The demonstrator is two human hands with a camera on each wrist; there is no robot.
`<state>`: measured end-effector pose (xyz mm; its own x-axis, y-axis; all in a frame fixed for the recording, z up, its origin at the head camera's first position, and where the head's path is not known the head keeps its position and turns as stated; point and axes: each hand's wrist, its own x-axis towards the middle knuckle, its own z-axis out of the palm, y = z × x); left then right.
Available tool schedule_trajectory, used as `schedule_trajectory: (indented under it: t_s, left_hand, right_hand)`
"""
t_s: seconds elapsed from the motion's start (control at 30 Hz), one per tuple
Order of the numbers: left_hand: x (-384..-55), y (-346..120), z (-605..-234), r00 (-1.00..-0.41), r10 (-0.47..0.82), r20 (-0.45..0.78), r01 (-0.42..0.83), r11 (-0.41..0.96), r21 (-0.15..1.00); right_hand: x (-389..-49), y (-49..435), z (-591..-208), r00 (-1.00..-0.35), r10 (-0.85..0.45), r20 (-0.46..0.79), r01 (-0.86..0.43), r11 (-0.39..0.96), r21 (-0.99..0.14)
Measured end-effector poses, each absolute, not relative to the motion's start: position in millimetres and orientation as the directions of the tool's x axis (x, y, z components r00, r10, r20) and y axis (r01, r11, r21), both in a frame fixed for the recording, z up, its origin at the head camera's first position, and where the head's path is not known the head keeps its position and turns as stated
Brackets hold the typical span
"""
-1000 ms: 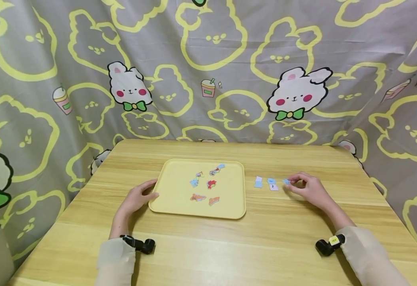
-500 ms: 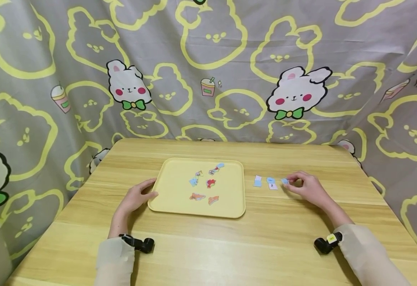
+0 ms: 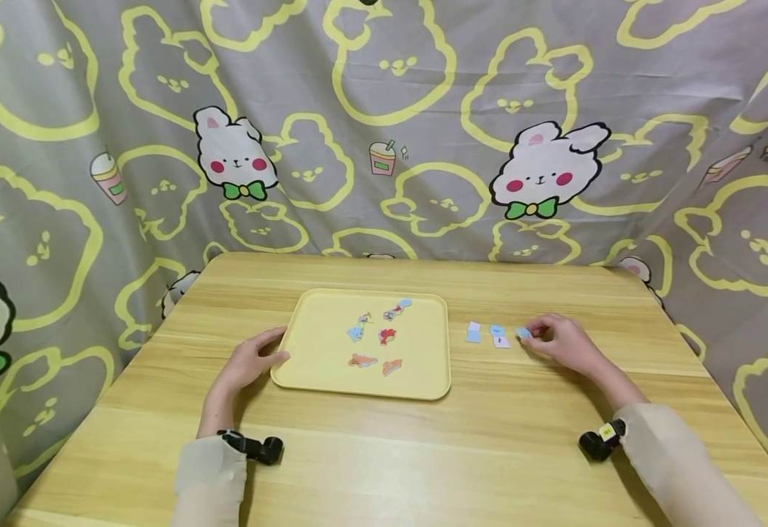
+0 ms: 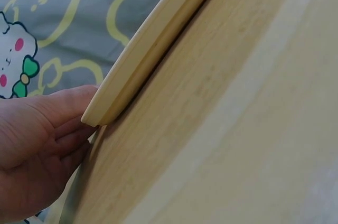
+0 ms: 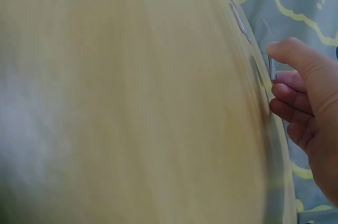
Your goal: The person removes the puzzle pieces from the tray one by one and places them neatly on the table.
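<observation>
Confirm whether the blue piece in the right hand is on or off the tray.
Off: in the head view, the right hand pinches the blue piece to the right of the yellow tray.

On a wooden table [image 3: 370,461] before a patterned curtain [image 3: 331,73], the left hand [image 3: 247,360] touches the left side of a yellow tray [image 3: 318,344] bearing colourful cutouts [image 3: 387,337], while the right hand [image 3: 563,340] pinches a small blue card [image 3: 522,333] near other blue and pale cards [image 3: 473,337].
</observation>
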<state>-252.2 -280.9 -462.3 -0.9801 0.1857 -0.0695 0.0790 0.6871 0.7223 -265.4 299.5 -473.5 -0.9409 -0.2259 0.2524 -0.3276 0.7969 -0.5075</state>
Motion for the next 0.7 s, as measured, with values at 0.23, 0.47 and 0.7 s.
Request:
schedule_trajectory:
  t_s: [0.23, 0.47, 0.7]
  left_hand:
    - [-252.2, -282.1, -462.2, -0.981, 0.182, -0.062, 0.081, 0.684, 0.725]
    - [-252.2, -282.2, -461.7, -0.981, 0.186, -0.059, 0.086, 0.683, 0.725]
    - [-252.0, -281.4, -461.9, -0.982, 0.181, -0.061, 0.081, 0.685, 0.724]
  right_hand:
    - [-268.5, 298.6, -469.8, -0.946, -0.260, 0.195, -0.323, 0.814, -0.482]
    - [-270.2, 298.6, -469.9, -0.934, -0.299, 0.198, -0.358, 0.817, -0.453]
    - [-270.4, 296.3, -465.3, -0.920, -0.345, 0.187, -0.392, 0.819, -0.419]
